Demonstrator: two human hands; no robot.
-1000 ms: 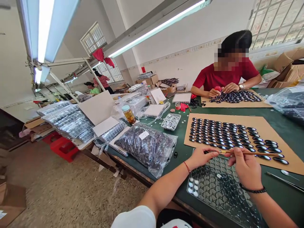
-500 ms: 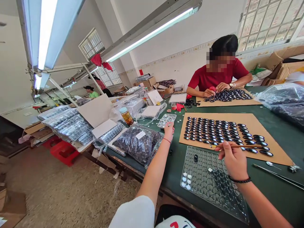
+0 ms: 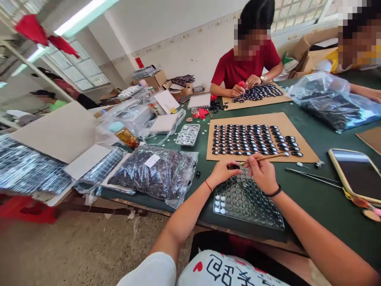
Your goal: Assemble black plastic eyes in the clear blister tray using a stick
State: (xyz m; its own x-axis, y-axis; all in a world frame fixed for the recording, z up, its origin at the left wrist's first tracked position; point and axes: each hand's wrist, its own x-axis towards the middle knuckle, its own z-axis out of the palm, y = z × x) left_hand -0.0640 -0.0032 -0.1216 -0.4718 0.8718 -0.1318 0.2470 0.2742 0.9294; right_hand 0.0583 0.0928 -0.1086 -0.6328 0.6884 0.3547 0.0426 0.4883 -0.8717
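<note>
Tray [image 3: 250, 204] — glossy plastic; stick [image 3: 272, 157] — smooth, wood-like; board [image 3: 287, 125], matt cardboard; tweezers [image 3: 315, 177], shiny metal

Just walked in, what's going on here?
The right hand holds a thin wooden stick, its tip close to the left hand over the far part of a clear tray. Something dark, too small to identify, shows within that left hand. White discs sit in the tray's near left corner. Beyond, black oval pieces lie in rows on a cardboard sheet; opposite, a co-worker's hands are at more black pieces.

Slim brown stick [image 3: 269, 157], clear round-celled tray [image 3: 248, 204] (white discs [image 3: 222, 204] in one corner)
</note>
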